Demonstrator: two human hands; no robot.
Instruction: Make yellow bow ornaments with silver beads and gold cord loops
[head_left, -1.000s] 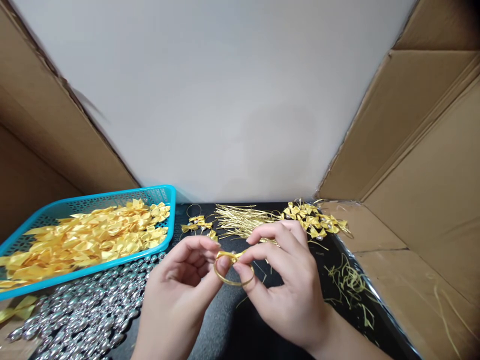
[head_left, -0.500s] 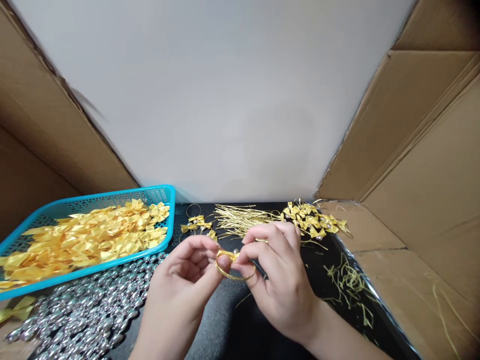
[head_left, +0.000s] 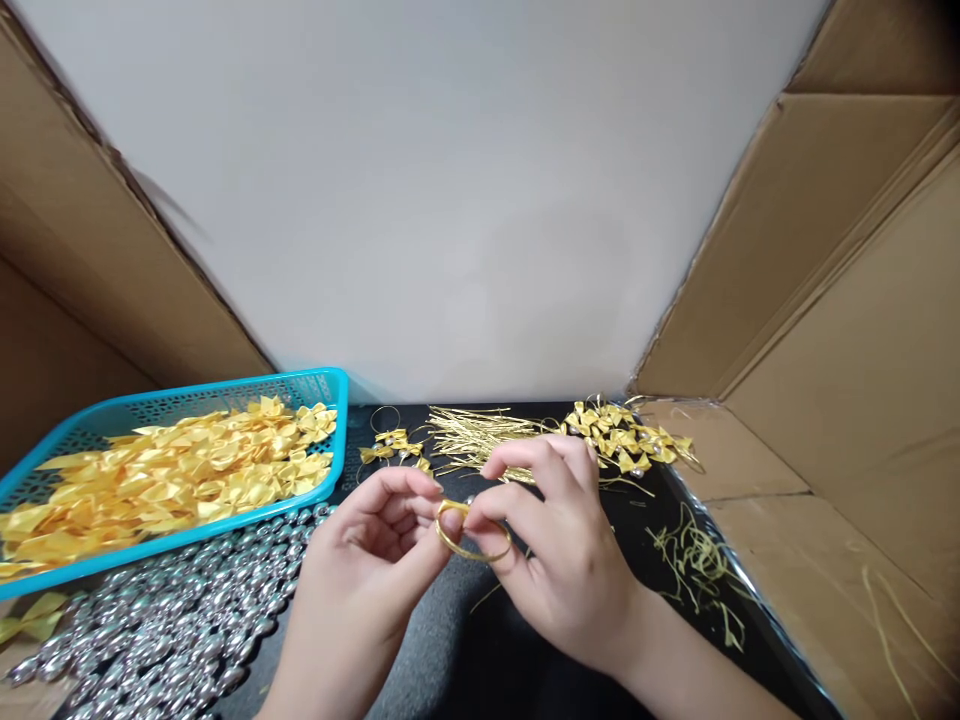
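Between my two hands is a small yellow ribbon bow (head_left: pixel 452 508) with a loop of gold cord (head_left: pixel 471 556) curving below it. My left hand (head_left: pixel 375 565) pinches the bow's left side between thumb and forefinger. From the right, my right hand (head_left: pixel 559 550) closes thumb and forefinger on the bow and its cord, its other fingers bent above. A silvery bead shows in part behind the right fingertips. Most of the bow is hidden by the fingers.
At left, a blue basket (head_left: pixel 339 440) holds many yellow bows; silver beads (head_left: pixel 187 610) lie before it. Behind my hands are gold cords (head_left: pixel 480 435), a few beaded bows (head_left: pixel 394 447) and a bigger heap of them (head_left: pixel 626 435). Cord scraps (head_left: pixel 697 560) lie right. Cardboard walls (head_left: pixel 847 250) flank the table.
The bow has tilted slightly, so less of it and its bead shows. My right fingers have shifted a little to the left along it.
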